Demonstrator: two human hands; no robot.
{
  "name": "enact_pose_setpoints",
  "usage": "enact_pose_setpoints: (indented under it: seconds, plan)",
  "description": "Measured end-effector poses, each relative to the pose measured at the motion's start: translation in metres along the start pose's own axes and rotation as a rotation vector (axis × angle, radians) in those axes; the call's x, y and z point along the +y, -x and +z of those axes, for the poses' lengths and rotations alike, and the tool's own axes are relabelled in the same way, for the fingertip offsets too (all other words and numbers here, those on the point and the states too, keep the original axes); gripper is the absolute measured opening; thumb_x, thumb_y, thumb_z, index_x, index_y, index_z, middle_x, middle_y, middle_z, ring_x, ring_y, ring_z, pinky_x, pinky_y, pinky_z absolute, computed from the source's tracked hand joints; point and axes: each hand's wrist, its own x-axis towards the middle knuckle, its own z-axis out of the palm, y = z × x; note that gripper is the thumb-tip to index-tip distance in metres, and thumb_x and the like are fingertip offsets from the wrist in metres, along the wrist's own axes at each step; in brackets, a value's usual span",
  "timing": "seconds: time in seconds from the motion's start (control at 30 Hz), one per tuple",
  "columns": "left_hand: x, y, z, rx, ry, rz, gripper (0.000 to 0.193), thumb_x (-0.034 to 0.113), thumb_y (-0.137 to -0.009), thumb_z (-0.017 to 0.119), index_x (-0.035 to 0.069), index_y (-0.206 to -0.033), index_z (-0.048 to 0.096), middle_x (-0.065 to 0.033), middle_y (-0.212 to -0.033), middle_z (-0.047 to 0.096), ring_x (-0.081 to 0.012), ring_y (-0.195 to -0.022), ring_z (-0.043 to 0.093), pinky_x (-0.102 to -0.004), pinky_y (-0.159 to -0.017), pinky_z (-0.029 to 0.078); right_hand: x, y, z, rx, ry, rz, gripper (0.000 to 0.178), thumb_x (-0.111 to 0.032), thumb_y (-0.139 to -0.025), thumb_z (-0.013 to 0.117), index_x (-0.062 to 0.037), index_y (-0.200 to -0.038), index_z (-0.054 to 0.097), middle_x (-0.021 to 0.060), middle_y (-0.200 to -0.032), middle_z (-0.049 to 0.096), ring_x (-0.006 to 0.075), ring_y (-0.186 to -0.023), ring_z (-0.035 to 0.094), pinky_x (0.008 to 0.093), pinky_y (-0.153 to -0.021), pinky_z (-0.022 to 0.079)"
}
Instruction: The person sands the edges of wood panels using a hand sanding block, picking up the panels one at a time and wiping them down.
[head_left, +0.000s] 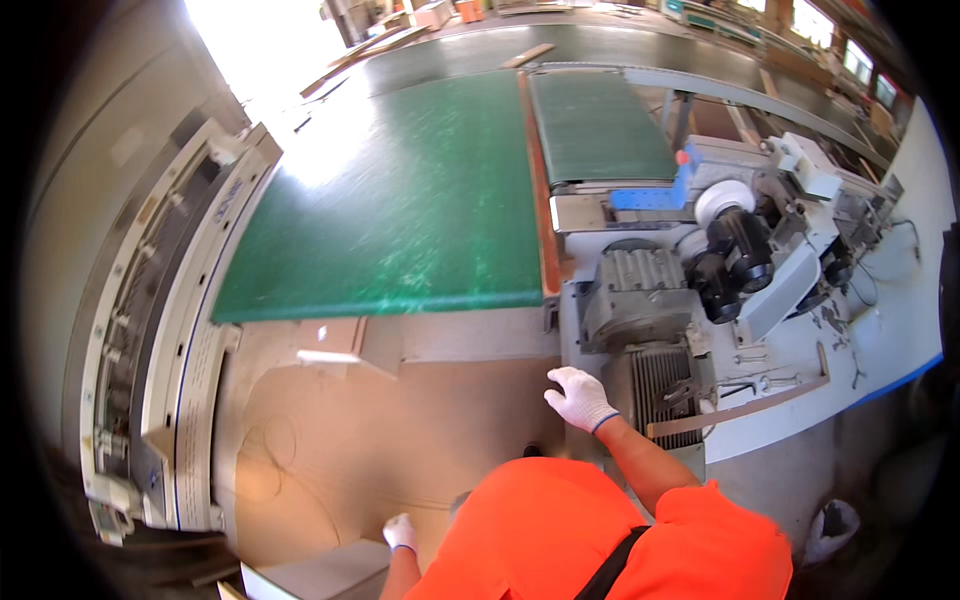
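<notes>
Right hand — fingers parted, empty, perhaps out for balance; left hand — near board, fingers I can't make out.

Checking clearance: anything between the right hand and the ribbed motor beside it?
Nothing visible stands between the right hand and the ribbed motor to its right; this view can't settle the gap's depth.

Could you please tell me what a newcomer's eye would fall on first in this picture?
Probably the broad green belt across the upper middle, and the bright orange shirt at the bottom centre. Next would likely come the black motors and the round white disc at the right. The person's white-gloved right hand also stands out, just left of a ribbed motor housing.
</notes>
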Motion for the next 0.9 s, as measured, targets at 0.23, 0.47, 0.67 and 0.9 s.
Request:
enact_pose_setpoints:
  seconds: [0.23,0.47,0.67,0.9]
  plan:
    - [0.286,-0.221,-0.030,0.361,-0.094,0.555,0.043,0.017,-0.092,0.071,-0.005,-0.128,0.063,-0.0257,-0.136,0.062,-0.0419,-0.126,0.058,-0.0481,-0.109,0.046,0.055,-0.033,-0.038,0.450,0.575,0.325,0.060,-0.030,-0.074,0.079,-0.0012,-0.124,0.062,0.0197,-0.134,0.056,0.0397,-0.126,0.052,0.0548,-0.107,0.040]
    - [0.541,-0.333,0.058,0.238,-0.106,1.018,0.044,0.025,-0.094,0.069,-0.002,-0.129,0.065,-0.0246,-0.141,0.060,-0.0424,-0.135,0.052,-0.0515,-0.114,0.040,0.077,-0.022,-0.028,0.447,0.761,0.632,0.071,-0.034,-0.078,0.079,0.0012,-0.136,0.057,0.0219,-0.148,0.048,0.0424,-0.143,0.040,0.0604,-0.121,0.029]
    - [0.616,-0.363,0.103,0.106,-0.337,0.915,0.061,0.040,-0.095,0.065,0.000,-0.139,0.059,-0.0231,-0.154,0.049,-0.0430,-0.148,0.037,-0.0581,-0.124,0.023,0.073,-0.028,-0.019,0.612,0.773,0.824,0.077,-0.045,-0.080,0.080,0.0013,-0.137,0.057,0.0216,-0.151,0.047,0.0428,-0.146,0.038,0.0587,-0.123,0.027]
    - [0.685,-0.437,0.125,0.110,-0.339,0.974,0.056,0.038,-0.095,0.065,0.002,-0.138,0.062,-0.0182,-0.155,0.051,-0.0404,-0.147,0.040,-0.0582,-0.124,0.025,0.071,-0.046,-0.006,0.663,0.822,0.953,0.079,-0.050,-0.082,0.079,0.0019,-0.138,0.058,0.0214,-0.152,0.048,0.0425,-0.147,0.038,0.0577,-0.124,0.026]
